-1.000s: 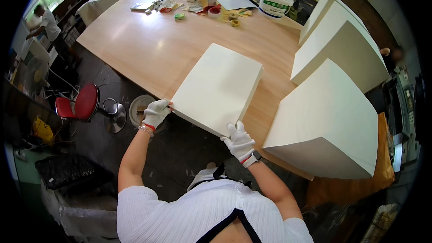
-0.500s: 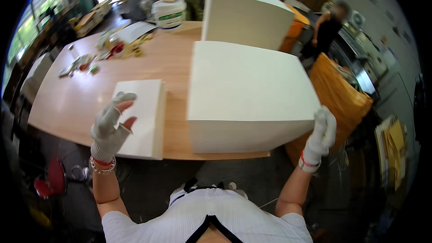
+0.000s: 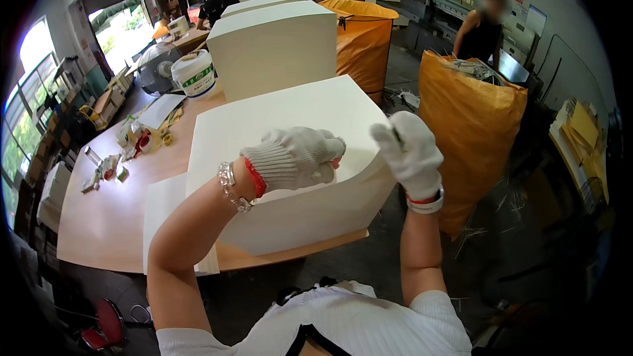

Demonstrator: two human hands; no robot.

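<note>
A tall stack of white paper sheets point(image 3: 277, 122) stands at the table's near right part. The upper sheets bend upward at its near right corner. There my right hand point(image 3: 415, 155), in a white knit glove, is closed on the raised edge of the sheets. Across the top of the stack reaches my left hand point(image 3: 297, 157), gloved too, with bare thumb and fingertip showing. Its fingers are curled together close to the curved sheets; what lies between them is hidden. A lower stack of white sheets point(image 3: 161, 204) lies to the left, partly behind my left forearm.
The wooden table point(image 3: 99, 224) holds tape rolls and small items point(image 3: 142, 142) at the left. Beyond stand a white bucket point(image 3: 194, 74) and another tall paper stack point(image 3: 277, 53). Orange sacks point(image 3: 468, 132) stand at the right; a person point(image 3: 484, 33) is behind one.
My left hand has moved right, from above the lower stack to over the tall stack. The tall stack's near right corner now curves up at my right hand. The view has shifted right.
</note>
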